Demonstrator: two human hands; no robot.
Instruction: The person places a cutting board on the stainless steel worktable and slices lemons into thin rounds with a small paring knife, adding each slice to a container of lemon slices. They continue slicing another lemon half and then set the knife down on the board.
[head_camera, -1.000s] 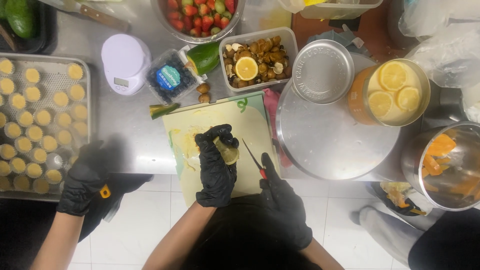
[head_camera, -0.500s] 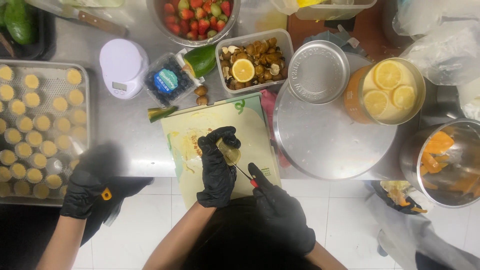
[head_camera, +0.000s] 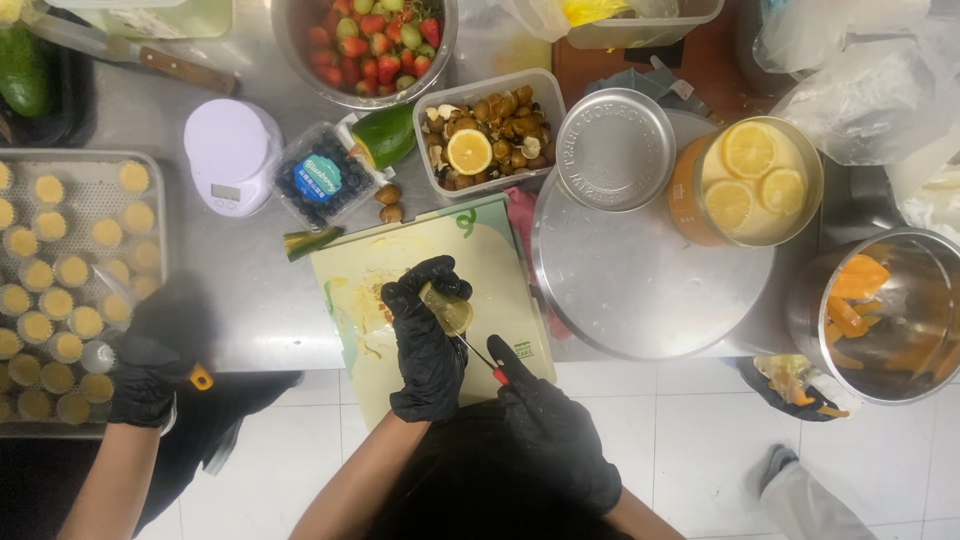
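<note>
Both my hands wear black gloves over a pale green cutting board. My left hand pinches a yellow lemon slice and holds it on the board. My right hand grips a small knife with a red handle; its thin blade points up-left and touches the slice. Juice and bits of peel lie on the board's left part.
A co-worker's black-gloved hand at the left is over a tray of small yellow tarts. Behind the board stand a blueberry box, a tub of nuts, a strawberry bowl, a round metal tray, and a container of lemon slices.
My hands with the slice and knife have stayed in place on the board. The co-worker's gloved hand has shifted slightly over the tart tray.
</note>
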